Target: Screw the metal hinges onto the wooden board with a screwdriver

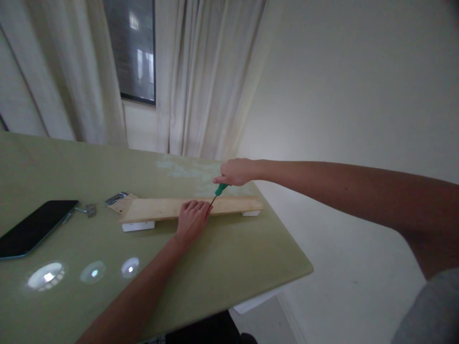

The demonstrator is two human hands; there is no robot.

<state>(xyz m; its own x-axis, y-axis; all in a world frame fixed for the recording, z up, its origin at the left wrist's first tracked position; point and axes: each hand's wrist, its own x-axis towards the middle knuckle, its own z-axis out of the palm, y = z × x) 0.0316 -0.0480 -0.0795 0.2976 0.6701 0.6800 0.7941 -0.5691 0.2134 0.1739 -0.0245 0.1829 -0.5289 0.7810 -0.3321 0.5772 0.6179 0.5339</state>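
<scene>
My right hand [236,172] is closed round the green handle of a screwdriver [221,189], which slants down and to the left. Its thin shaft reaches the board beside the fingers of my left hand [193,217]; the very tip is hidden there. A long pale wooden board [154,209] lies raised on the table, with a white block [138,226] under its left end and another white block [251,213] under its right. My left hand grips the near edge of the board at its middle, fingers curled over the top. Whether a screw sits under the tip, I cannot tell.
At the far left lies a dark tablet [38,227]. Between it and the board is a small metal hinge [91,210]. More metal pieces [116,198] rest at the board's left end. The green table [251,267] ends at a corner on the right, near a white wall.
</scene>
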